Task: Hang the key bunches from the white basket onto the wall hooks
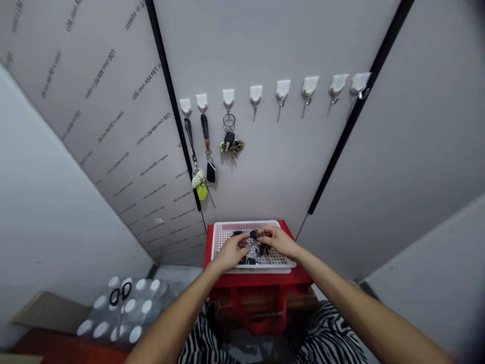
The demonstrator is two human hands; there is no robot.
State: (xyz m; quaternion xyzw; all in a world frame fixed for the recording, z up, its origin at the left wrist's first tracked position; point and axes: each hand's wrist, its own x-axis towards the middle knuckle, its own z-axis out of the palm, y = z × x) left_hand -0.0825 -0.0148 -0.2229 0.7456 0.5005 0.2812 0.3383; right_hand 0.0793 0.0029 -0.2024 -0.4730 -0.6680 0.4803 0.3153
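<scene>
Both hands are over a white plastic basket [280,260] that holds several keys. My right hand [276,240] pinches a bunch of keys [261,248] with a black key head by its fingertips. The fingers of my left hand [232,253] are closed on the near side of the same bunch, partly covering it. More dark keys [248,261] lie on the basket's perforated floor beside my left hand. On the panel ahead hang a strap with green charms [198,179], a black car key on a braided strap [211,172] and a ring of keys [229,139].
White adhesive hooks [255,93] run in a row across the panel. Under the basket is a red surface [227,280] with a red strap [261,326]. At lower left, scissors [120,293] rest on a wrapped pack of white-capped bottles [131,306].
</scene>
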